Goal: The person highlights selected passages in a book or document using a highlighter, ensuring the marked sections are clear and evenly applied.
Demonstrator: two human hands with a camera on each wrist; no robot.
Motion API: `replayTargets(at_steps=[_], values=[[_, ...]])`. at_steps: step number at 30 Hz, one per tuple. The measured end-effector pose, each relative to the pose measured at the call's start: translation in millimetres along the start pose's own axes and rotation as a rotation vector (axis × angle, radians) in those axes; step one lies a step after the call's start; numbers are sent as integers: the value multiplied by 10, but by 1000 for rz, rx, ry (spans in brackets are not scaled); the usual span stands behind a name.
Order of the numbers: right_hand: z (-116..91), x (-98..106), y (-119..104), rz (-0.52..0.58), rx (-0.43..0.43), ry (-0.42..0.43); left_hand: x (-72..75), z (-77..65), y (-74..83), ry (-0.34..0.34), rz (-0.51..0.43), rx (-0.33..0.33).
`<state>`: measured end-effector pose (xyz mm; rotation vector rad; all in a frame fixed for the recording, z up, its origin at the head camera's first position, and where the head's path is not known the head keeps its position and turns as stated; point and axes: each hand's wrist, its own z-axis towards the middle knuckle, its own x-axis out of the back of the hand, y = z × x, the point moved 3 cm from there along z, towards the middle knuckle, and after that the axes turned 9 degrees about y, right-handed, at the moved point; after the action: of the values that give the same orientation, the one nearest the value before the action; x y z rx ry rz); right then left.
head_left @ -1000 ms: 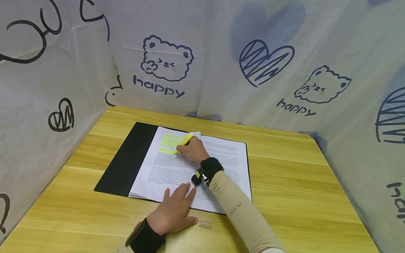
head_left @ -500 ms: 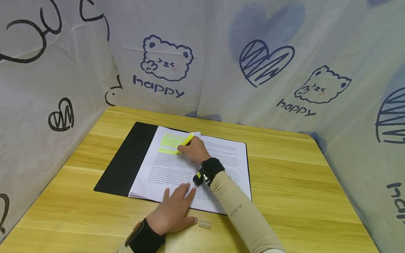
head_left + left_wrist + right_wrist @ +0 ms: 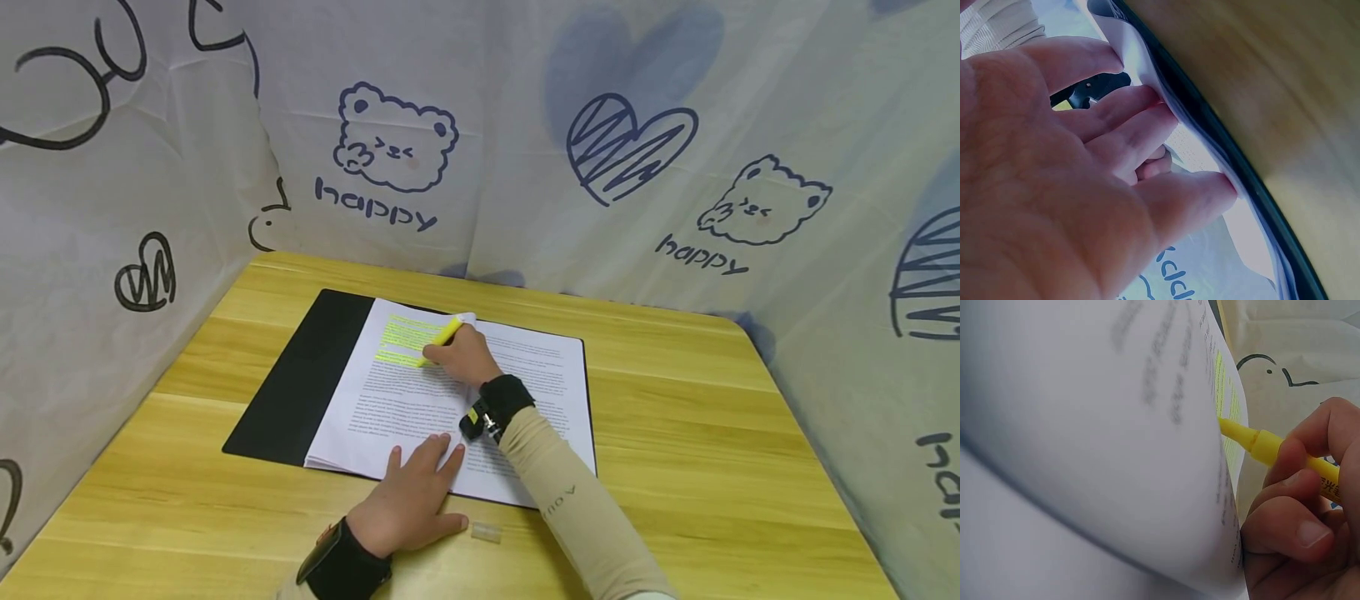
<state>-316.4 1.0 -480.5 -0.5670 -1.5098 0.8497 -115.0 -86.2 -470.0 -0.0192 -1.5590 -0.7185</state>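
Right grip (image 3: 465, 358) pinched the yellow highlighter (image 3: 444, 337), its tip at the yellow-marked lines (image 3: 401, 333) towards eleven o'clock on the printed pages (image 3: 397, 410). Left grip (image 3: 411, 502), fingers extended, rested on them near seven o'clock. Beneath, the black folder (image 3: 300, 383) lay on the worktop (image 3: 712, 433); a translucent piece (image 3: 487, 532) lay at that hand's four o'clock.

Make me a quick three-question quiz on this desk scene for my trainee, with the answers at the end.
1. Which grip holds the yellow highlighter, left or right?
2. True or false: the small translucent piece lies on the table, off the printed pages.
3. Fill in the colour: the folder under the pages is ____.

Key: 1. the right grip; 2. true; 3. black.
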Motion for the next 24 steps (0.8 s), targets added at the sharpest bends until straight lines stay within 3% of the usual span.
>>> replayTargets(at_steps=[24], values=[[-13, 61, 25, -20, 5, 4, 14, 12, 5, -7, 8, 5]])
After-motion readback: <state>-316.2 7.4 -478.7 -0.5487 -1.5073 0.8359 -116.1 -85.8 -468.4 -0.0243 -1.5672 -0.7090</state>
